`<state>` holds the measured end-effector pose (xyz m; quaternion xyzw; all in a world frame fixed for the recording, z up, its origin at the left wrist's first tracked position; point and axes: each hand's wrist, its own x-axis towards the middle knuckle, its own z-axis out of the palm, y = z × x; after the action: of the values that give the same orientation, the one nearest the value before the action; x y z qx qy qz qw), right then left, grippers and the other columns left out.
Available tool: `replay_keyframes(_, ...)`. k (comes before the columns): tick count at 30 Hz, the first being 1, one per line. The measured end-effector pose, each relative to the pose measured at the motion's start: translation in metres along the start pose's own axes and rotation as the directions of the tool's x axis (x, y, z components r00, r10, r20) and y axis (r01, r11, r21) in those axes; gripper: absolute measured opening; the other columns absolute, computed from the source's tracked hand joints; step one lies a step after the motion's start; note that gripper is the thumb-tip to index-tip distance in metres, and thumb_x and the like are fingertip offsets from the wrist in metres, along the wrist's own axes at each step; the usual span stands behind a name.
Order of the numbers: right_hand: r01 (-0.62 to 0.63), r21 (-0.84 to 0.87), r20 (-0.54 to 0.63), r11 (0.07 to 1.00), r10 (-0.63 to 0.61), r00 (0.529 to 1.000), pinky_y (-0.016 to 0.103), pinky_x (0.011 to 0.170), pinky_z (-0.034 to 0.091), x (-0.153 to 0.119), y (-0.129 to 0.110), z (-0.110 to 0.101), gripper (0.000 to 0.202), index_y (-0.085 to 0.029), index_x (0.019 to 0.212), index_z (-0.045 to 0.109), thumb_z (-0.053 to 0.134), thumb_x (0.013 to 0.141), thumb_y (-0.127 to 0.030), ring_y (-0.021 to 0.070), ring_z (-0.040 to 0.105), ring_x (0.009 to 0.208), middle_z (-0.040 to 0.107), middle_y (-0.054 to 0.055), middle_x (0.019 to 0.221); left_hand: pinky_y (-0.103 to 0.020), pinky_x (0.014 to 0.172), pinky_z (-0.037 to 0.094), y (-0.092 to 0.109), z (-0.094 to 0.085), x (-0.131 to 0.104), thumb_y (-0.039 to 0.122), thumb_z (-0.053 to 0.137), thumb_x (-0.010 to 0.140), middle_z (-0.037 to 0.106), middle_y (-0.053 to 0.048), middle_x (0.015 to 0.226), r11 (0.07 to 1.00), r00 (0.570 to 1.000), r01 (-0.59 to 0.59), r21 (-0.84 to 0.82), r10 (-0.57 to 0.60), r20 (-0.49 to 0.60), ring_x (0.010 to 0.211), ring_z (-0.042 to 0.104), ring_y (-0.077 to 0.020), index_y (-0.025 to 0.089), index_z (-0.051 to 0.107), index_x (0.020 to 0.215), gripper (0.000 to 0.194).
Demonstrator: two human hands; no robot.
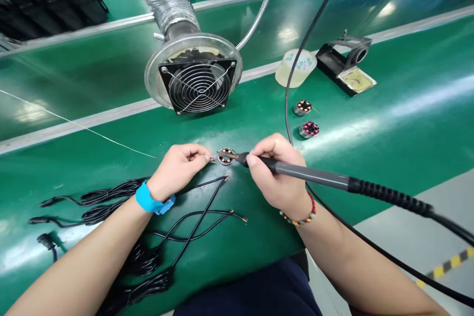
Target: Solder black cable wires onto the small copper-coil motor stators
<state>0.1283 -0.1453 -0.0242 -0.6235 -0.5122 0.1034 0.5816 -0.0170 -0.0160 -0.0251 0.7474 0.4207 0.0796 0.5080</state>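
Note:
My right hand (279, 173) grips a soldering iron (311, 172) like a pen, its tip pointing left over a small round motor stator (226, 156) on the green bench. The tip overlaps the stator; I cannot tell if they touch. My left hand (183, 168) is closed just left of the stator, thumb and forefinger pinched. A thin silvery solder wire (111, 142) runs from the left edge to this hand, and fine wire ends (212, 159) stick out at the fingertips. What lies inside the palm is hidden.
Black cables (148, 256) with bared ends lie around my left forearm. A fume extractor fan (200, 86) hangs above the stator. Two more stators (308, 130) (302, 107), a roll of tape (296, 68) and an iron stand (344, 64) are at right. The iron's black cord (296, 59) crosses the bench.

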Motion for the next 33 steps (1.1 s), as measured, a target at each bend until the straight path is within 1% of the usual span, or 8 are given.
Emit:
replay_keyframes(2, 0.025, -0.009, 0.003, 1.000, -0.025, 1.000, 0.018, 0.042, 0.033, -0.0003, -0.0006, -0.0010, 0.013, -0.020, 0.069, 0.049, 0.054, 0.081, -0.015, 0.0052, 0.039, 0.041, 0.042, -0.010, 0.050, -0.023, 0.057, 0.040, -0.0008, 0.0002, -0.0001, 0.039, 0.058, 0.067, 0.063, -0.002, 0.065, 1.000, 1.000, -0.011, 0.001, 0.011, 0.009, 0.061, 0.050, -0.0122, 0.015, 0.067, 0.066, 0.025)
replay_keyframes(7, 0.050, -0.019, -0.014, 0.999, -0.050, 0.999, 0.017, 0.042, 0.033, 0.0009, -0.0007, -0.0015, 0.013, -0.020, 0.070, 0.049, 0.054, 0.081, -0.016, 0.0046, 0.039, 0.041, 0.044, -0.009, 0.051, -0.022, 0.057, 0.039, -0.0046, 0.0013, -0.0004, 0.039, 0.056, 0.071, 0.060, -0.001, 0.063, 0.999, 0.999, -0.037, 0.012, 0.037, 0.035, 0.060, 0.048, -0.0116, 0.016, 0.066, 0.067, 0.025)
replay_keyframes(14, 0.012, -0.024, 0.042, 1.000, -0.011, 0.999, 0.019, 0.041, 0.033, -0.0002, -0.0006, -0.0019, 0.012, -0.021, 0.071, 0.050, 0.054, 0.082, -0.018, 0.0058, 0.039, 0.040, 0.044, -0.008, 0.051, -0.022, 0.055, 0.038, -0.0047, 0.0019, 0.0009, 0.038, 0.056, 0.072, 0.059, -0.001, 0.064, 0.999, 0.999, -0.035, 0.011, 0.035, 0.029, 0.060, 0.047, -0.0116, 0.016, 0.066, 0.069, 0.024)
replay_keyframes(18, 0.008, -0.051, 0.038, 0.999, -0.006, 0.999, 0.020, 0.040, 0.034, -0.0014, -0.0005, -0.0024, 0.013, -0.022, 0.071, 0.050, 0.053, 0.083, -0.021, 0.0066, 0.040, 0.040, 0.045, -0.008, 0.051, -0.022, 0.055, 0.038, -0.0046, 0.0015, 0.0011, 0.036, 0.057, 0.072, 0.058, 0.000, 0.062, 0.999, 0.999, -0.039, 0.020, 0.039, 0.019, 0.058, 0.047, -0.0112, 0.016, 0.066, 0.069, 0.023)
replay_keyframes(23, 0.018, -0.036, 0.020, 0.999, -0.017, 1.000, 0.020, 0.041, 0.033, -0.0014, -0.0015, -0.0021, 0.012, -0.021, 0.071, 0.050, 0.053, 0.083, -0.019, 0.0061, 0.040, 0.040, 0.045, -0.008, 0.051, -0.021, 0.053, 0.037, -0.0039, 0.0015, 0.0005, 0.036, 0.056, 0.072, 0.056, 0.001, 0.060, 0.999, 0.999, -0.032, 0.024, 0.032, 0.022, 0.056, 0.045, -0.0103, 0.016, 0.066, 0.068, 0.023)
replay_keyframes(27, 0.021, -0.014, 0.049, 1.000, -0.020, 0.999, 0.019, 0.041, 0.033, -0.0007, -0.0013, -0.0017, 0.012, -0.021, 0.072, 0.049, 0.054, 0.083, -0.018, 0.0058, 0.040, 0.041, 0.045, -0.008, 0.052, -0.022, 0.055, 0.038, -0.0042, 0.0019, 0.0007, 0.036, 0.056, 0.072, 0.058, 0.000, 0.062, 0.999, 0.999, -0.036, 0.032, 0.036, 0.017, 0.057, 0.047, -0.0109, 0.016, 0.066, 0.069, 0.022)
replay_keyframes(33, 0.028, -0.018, -0.007, 0.999, -0.028, 1.000, 0.020, 0.041, 0.032, -0.0009, -0.0007, -0.0013, 0.013, -0.022, 0.071, 0.049, 0.054, 0.083, -0.017, 0.0063, 0.038, 0.040, 0.043, -0.008, 0.050, -0.023, 0.059, 0.041, -0.0049, 0.0021, 0.0011, 0.037, 0.057, 0.072, 0.063, -0.001, 0.066, 0.999, 0.999, -0.034, 0.018, 0.034, 0.013, 0.063, 0.051, -0.0126, 0.016, 0.066, 0.069, 0.024)
